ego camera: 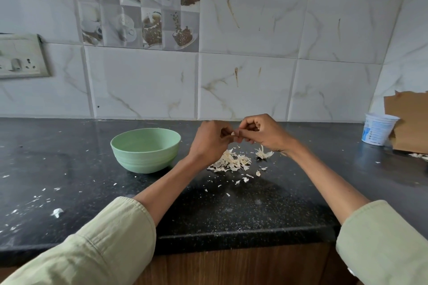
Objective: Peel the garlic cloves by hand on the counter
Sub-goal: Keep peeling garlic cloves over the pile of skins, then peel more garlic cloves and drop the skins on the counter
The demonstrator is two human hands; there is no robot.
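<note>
Clove (233, 133) pinched btwn both grips (above peels (231, 161)).

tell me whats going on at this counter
A person is peeling garlic by hand. Both the left hand and the right hand pinch a small garlic clove above the black counter. A pile of peeled skins lies beneath them, and a green bowl sits to its left.
</note>
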